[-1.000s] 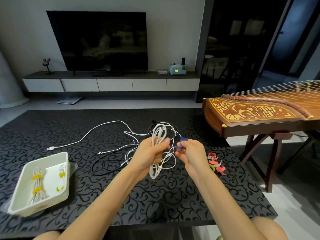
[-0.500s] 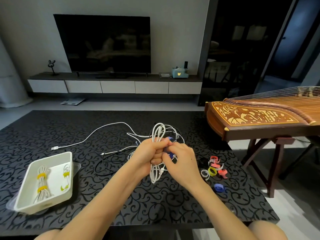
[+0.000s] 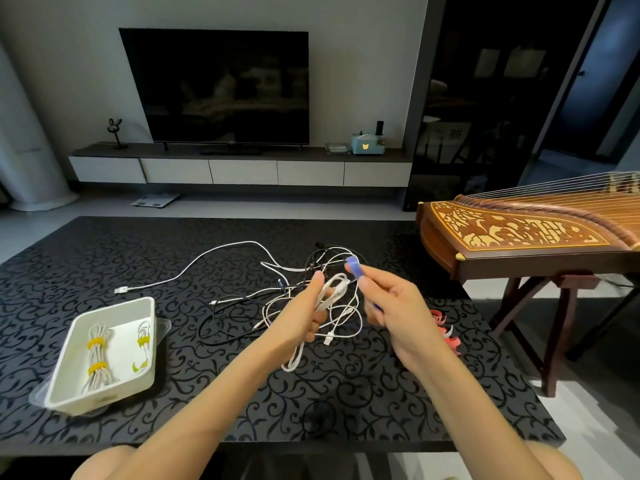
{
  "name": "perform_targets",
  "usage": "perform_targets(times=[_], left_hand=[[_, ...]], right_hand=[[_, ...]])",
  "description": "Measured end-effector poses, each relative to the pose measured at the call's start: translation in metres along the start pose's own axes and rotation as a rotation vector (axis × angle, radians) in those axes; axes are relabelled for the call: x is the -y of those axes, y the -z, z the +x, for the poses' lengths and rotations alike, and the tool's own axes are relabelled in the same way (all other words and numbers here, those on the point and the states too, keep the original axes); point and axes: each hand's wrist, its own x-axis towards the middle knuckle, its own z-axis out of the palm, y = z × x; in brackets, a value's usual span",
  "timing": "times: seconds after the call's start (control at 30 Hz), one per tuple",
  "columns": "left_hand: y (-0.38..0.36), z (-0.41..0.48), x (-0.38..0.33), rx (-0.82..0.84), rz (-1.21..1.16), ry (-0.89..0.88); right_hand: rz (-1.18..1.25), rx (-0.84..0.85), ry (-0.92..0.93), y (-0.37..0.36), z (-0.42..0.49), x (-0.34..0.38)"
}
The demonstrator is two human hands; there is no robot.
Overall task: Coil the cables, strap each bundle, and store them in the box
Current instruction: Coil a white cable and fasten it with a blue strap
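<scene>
Leaning over the black patterned table (image 3: 104, 258), white box (image 3: 100, 400) at its left with yellow-strapped bundles (image 3: 97, 358) inside, loose cables (image 3: 287, 289) tangled mid-table. Gripping a coiled white cable (image 3: 332, 289) in the left hand (image 3: 301, 317) above that tangle, pinching a blue strap (image 3: 354, 266) in the right hand (image 3: 391, 303) just beside it.

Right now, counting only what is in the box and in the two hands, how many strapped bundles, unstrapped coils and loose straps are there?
Strapped bundles in the white box: 2
Unstrapped white coil, gripped by the left hand: 1
Blue strap, pinched by the right hand: 1
Total: 4
</scene>
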Motion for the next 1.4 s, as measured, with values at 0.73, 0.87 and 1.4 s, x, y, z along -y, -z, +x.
perform_targets(times=[0.73, 0.87, 1.4], left_hand=[[-0.006, -0.005, -0.004, -0.223, 0.000, -0.323], [-0.003, -0.009, -0.006, -0.104, -0.011, -0.342], [-0.012, -0.023, -0.005, 0.243, 0.390, -0.489]], right_hand=[[-0.305, -0.167, 0.173, -0.005, -0.037, -0.044], [-0.094, 0.028, -0.113, 0.011, -0.036, -0.031], [-0.194, 0.128, -0.073, 0.036, 0.004, 0.005]])
